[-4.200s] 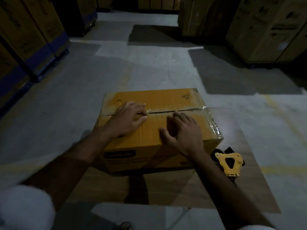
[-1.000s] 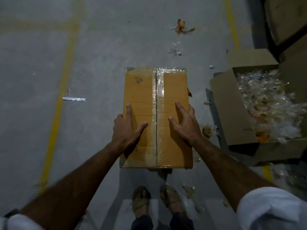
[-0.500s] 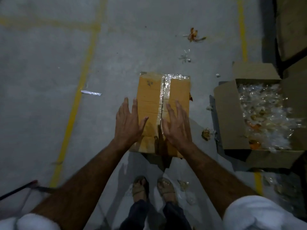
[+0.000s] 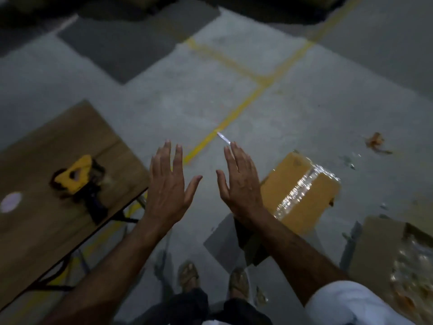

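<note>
– Concrete floor (image 4: 269,118), dim, yellow line (image 4: 234,116) crossing it. Where are the hands?
– Left hand (image 4: 167,184) and right hand (image 4: 239,184) sit mid-frame. Fingers are straight and spread, palms down, nothing held. I see neither touching anything.
– And the box?
– Taped box (image 4: 302,191) is right of centre, just beside the right hand, its near corner hidden behind that wrist. It's on the floor and looks tilted.
– How will it handle?
– Stiff cardboard, sealed; I judge it moderate in weight. The glossy tape along the seam looks slick, so I'd take the bare side walls, opposite faces, low down.
– What differs from half a second back?
– Both palms lay flat on its top then; now they're off it. The view has swung: table (image 4: 46,231) with a yellow tape dispenser (image 4: 77,179) shows at left, and the open carton (image 4: 379,242) sits at lower right.
</note>
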